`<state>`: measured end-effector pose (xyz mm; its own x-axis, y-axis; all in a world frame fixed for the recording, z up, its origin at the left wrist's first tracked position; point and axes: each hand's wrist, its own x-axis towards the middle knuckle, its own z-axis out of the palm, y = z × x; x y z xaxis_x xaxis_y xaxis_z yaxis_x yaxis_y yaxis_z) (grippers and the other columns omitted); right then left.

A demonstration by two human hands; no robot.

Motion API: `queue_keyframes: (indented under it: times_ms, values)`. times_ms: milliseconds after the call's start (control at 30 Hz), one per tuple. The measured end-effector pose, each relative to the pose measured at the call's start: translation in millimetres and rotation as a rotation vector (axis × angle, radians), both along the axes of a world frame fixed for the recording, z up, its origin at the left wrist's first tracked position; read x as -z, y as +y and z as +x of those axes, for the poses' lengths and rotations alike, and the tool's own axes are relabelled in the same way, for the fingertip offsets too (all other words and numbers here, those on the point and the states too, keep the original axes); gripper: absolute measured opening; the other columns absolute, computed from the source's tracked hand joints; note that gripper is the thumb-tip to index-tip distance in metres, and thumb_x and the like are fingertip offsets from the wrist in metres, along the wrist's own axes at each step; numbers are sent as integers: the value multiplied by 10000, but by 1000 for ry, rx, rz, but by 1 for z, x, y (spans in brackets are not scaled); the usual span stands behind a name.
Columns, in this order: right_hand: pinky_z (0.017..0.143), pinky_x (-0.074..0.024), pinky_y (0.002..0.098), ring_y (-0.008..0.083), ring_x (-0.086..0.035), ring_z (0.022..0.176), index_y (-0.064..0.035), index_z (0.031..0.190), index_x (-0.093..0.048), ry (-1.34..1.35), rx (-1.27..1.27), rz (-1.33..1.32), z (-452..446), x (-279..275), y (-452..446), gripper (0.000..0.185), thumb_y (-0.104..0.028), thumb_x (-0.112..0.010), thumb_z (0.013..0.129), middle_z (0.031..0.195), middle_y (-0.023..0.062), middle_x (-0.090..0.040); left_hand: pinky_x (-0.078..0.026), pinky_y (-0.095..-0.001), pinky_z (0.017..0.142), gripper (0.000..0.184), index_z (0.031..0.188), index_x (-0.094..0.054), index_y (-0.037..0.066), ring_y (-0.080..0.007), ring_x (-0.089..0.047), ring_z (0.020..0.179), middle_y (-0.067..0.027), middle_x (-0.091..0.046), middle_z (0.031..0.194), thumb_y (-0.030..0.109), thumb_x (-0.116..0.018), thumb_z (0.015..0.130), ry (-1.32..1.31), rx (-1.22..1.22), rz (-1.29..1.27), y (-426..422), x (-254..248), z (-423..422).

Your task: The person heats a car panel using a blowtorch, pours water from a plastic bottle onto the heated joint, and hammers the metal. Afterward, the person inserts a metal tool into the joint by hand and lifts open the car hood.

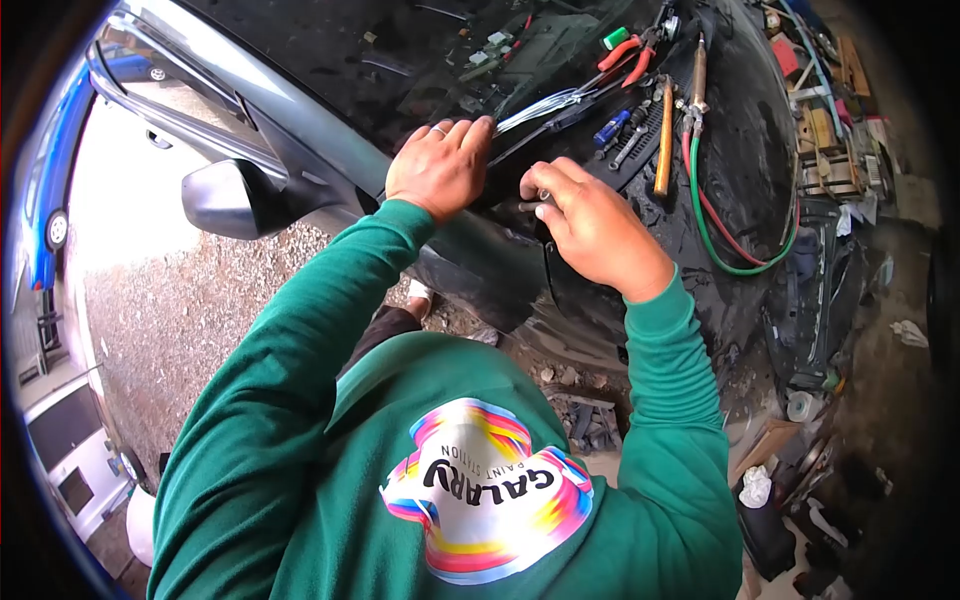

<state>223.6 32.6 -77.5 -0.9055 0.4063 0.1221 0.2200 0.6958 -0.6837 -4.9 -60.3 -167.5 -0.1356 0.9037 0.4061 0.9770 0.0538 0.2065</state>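
My left hand (440, 165), with a ring on one finger, lies at the lower corner of the windscreen (400, 60) of a dark car. Its fingers are closed and curled downward, and what they grip is hidden. To the right, over the edge of the bonnet, my right hand (595, 225) is closed in a pinch on a short dark rod (529, 207). Most of that rod is covered by the fingers. A bundle of pale wires (545, 108) lies just beyond my left hand. Near my right hand are a blue-handled screwdriver (612, 128) and a ratchet wrench (630, 147).
A wooden-handled hammer (664, 140), red-handled pliers (640, 55) and a torch with red and green hoses (698, 100) rest on the bonnet. The wing mirror (232, 199) sticks out left. Piled parts and scrap (825, 140) line the right side.
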Motion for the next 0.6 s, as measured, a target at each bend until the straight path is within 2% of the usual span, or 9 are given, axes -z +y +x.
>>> queue_keyframes:
  times_ms: [133, 200, 233, 267, 333, 367, 400, 467, 600]
  values:
    - [873, -579, 456, 393, -726, 1014, 12, 1110, -703, -144, 15, 7, 5, 2, -2, 215, 116, -598, 954, 1102, 189, -691, -581, -418, 832, 269, 1264, -723, 118, -262, -770, 941, -64, -773, 958, 178, -708, 1002, 23, 23, 113, 2, 1, 0]
    - [825, -577, 459, 406, -715, 952, 30, 1053, -719, 24, -57, -70, 3, 6, -6, 222, 155, -599, 915, 1070, 194, -680, -581, -417, 834, 263, 1261, -723, 121, -263, -772, 936, -63, -773, 960, 180, -706, 1005, 29, 21, 113, 3, 3, 0]
    - [817, -598, 392, 305, -735, 922, 24, 1109, -719, 80, -66, -67, 2, 12, -6, 209, 138, -651, 948, 1080, 149, -699, -582, -415, 835, 258, 1259, -724, 124, -264, -773, 932, -62, -774, 962, 182, -705, 1008, 33, 12, 109, 2, 3, 0]
    - [817, -598, 392, 305, -735, 922, 24, 1109, -719, 79, -63, -67, 3, 15, -14, 209, 138, -651, 948, 1080, 149, -699, -582, -415, 835, 258, 1259, -724, 124, -264, -773, 932, -62, -774, 962, 182, -705, 1008, 31, 15, 109, 2, 3, 1]
    - [785, -599, 329, 183, -723, 862, -22, 1112, -713, 253, 219, -526, 3, 17, -36, 146, 56, -732, 991, 1047, 85, -698, -583, -414, 837, 255, 1260, -725, 122, -264, -774, 934, -60, -775, 964, 183, -702, 1014, 21, 11, 115, 2, 3, 1]
    - [840, -585, 257, 81, -676, 921, -24, 1210, -657, 292, 233, -484, 6, 31, -38, 213, -24, -789, 1043, 1123, 58, -705, -583, -414, 837, 255, 1260, -725, 122, -264, -774, 934, -60, -775, 964, 183, -702, 1014, 21, 13, 116, 3, 3, 1]
    - [840, -585, 257, 81, -676, 921, -24, 1210, -657, 294, 234, -484, 5, 45, -43, 213, -24, -789, 1043, 1123, 58, -705, -583, -415, 841, 252, 1259, -725, 122, -265, -775, 939, -60, -777, 969, 184, -699, 1017, 18, 14, 107, 2, 3, 1]
    - [854, -597, 266, 102, -683, 937, -28, 1284, -589, 710, 444, -805, -3, 70, -57, 283, -43, -775, 1071, 1176, 98, -726, -583, -415, 844, 249, 1259, -726, 122, -266, -776, 944, -61, -778, 974, 185, -696, 1020, 19, 17, 96, 1, 1, 1]
    - [896, -626, 280, 109, -682, 962, -43, 1312, -562, 856, 429, -860, -6, 77, -52, 296, -8, -747, 1082, 1378, 201, -745, -586, -444, 900, 247, 1296, -707, 101, -306, -779, 1056, -81, -798, 1097, 179, -667, 1065, 0, 2, 8, 0, -2, 2]
